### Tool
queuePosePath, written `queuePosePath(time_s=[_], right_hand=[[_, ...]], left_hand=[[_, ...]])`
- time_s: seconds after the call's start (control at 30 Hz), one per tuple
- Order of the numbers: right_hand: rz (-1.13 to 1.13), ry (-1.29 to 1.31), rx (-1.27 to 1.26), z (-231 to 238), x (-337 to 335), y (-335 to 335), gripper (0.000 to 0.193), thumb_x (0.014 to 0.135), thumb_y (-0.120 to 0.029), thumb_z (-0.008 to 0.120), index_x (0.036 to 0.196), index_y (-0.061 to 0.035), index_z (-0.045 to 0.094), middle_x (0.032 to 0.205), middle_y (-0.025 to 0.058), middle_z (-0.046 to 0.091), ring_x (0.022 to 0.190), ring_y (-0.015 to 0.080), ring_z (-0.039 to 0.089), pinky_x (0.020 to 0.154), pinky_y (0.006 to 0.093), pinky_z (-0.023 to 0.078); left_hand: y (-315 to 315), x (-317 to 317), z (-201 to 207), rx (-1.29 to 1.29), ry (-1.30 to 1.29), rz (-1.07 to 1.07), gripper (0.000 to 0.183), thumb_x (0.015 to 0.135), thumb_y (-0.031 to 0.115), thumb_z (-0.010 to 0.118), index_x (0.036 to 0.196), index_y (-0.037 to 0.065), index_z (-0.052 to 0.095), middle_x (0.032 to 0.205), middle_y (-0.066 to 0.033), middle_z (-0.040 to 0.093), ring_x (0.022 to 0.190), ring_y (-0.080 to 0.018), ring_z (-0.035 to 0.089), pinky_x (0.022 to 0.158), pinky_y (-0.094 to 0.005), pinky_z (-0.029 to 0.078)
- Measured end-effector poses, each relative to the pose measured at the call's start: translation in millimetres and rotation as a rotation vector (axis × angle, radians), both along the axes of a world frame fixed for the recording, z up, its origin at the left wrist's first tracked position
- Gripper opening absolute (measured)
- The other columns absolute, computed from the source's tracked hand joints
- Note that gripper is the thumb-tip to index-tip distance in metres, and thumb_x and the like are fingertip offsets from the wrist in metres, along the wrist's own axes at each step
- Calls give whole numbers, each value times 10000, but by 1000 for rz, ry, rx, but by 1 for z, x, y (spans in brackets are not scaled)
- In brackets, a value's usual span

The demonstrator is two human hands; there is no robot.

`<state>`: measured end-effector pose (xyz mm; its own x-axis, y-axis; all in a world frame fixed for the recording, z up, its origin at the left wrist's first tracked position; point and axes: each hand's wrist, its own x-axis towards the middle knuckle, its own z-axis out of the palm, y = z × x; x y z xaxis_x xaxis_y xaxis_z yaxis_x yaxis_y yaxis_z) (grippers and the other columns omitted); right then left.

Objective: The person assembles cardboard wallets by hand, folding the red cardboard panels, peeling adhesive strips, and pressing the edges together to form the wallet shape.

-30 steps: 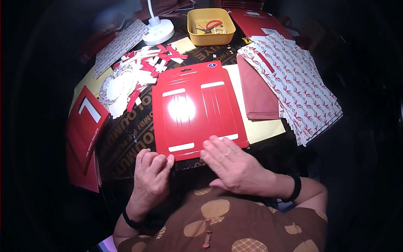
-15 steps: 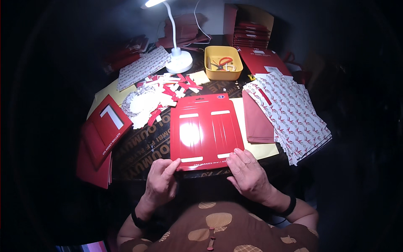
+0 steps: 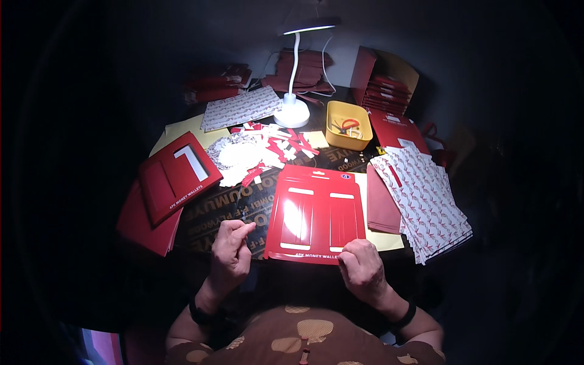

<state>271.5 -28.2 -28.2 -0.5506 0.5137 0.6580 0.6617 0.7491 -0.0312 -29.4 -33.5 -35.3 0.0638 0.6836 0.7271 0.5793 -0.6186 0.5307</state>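
Observation:
A glossy red card pack (image 3: pixel 319 213) lies in front of me. It has a hanging slot at its top and pale strips at the ends of two creased panels. My right hand (image 3: pixel 363 267) has its fingers curled at the pack's lower right corner, pinching the edge. Just off the lower left side, my left hand (image 3: pixel 231 252) is apart from the pack, thumb and fingertips pressed together. Whether anything small sits in that pinch is hidden. Under the pack's right side, a yellow sheet (image 3: pixel 389 242) and dark red folded envelopes (image 3: pixel 382 204) show.
Patterned sheets (image 3: pixel 423 204) are fanned at right. Red packs (image 3: pixel 180 173) lie at left, beside paper scraps (image 3: pixel 243 155). Behind stand a white lamp (image 3: pixel 292 114), a yellow tub (image 3: pixel 348 141) with scissors, and an upright box (image 3: pixel 383 79) of red packs.
My left hand has come off the pack's lower left corner and moved outward, fingers now pinched. My right hand's fingers have curled at the lower right corner. The whole view has shifted.

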Motion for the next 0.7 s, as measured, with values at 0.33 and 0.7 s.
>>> queuePosePath(time_s=[0.33, 0.7], right_hand=[[20, 124, 88, 37, 25, 2, 298, 802, 69, 705, 1000, -42, 512, 992, 146, 658, 916, 329, 671, 831, 446, 537], [56, 261, 149, 44, 69, 7, 167, 1018, -172, 574, 1012, -80, 435, 1040, 130, 670, 901, 274, 641, 918, 483, 471]], left_hand=[[4, 5, 2, -106, -111, -41, 371, 818, -124, 531, 1157, -35, 652, 1002, -173, 598, 866, -286, 630, 757, -346, 522], [10, 6, 16, -251, -77, -145, 455, 807, -66, 563, 1259, -24, 602, 1161, -192, 588, 1031, -313, 607, 903, -376, 506]])
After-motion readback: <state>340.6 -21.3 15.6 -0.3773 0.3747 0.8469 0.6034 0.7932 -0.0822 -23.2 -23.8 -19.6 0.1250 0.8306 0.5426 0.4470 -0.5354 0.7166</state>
